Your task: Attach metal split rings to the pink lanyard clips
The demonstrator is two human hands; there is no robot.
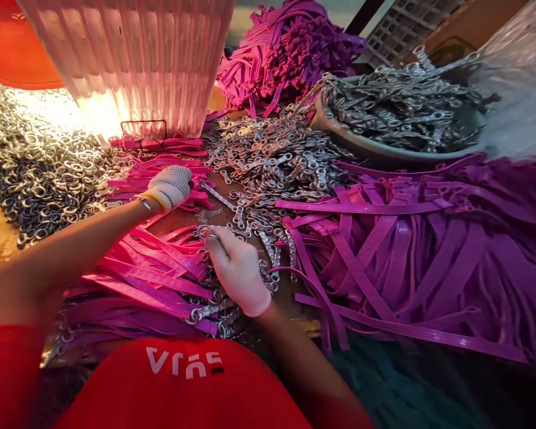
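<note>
My left hand (172, 186), in a white dotted glove with a yellow cuff, is over a row of pink straps (134, 189). Its fingers are curled under and closed; whatever is inside them is hidden. Thumb and forefinger of my right hand (239, 268), in a thin white glove, pinch a metal ring (202, 231). Below and left of that hand lies a pile of pink straps (156, 265), some with metal chain pieces (208, 311) at their ends. Loose chain links (277, 158) are heaped just beyond my right hand.
Metal rings (49, 173) form a heap at left. A ribbed translucent panel (134, 59) glows behind the straps. A tub (335, 128) of metal chain pieces stands at back right. Purple straps are piled at right (411, 250) and at the back (290, 50).
</note>
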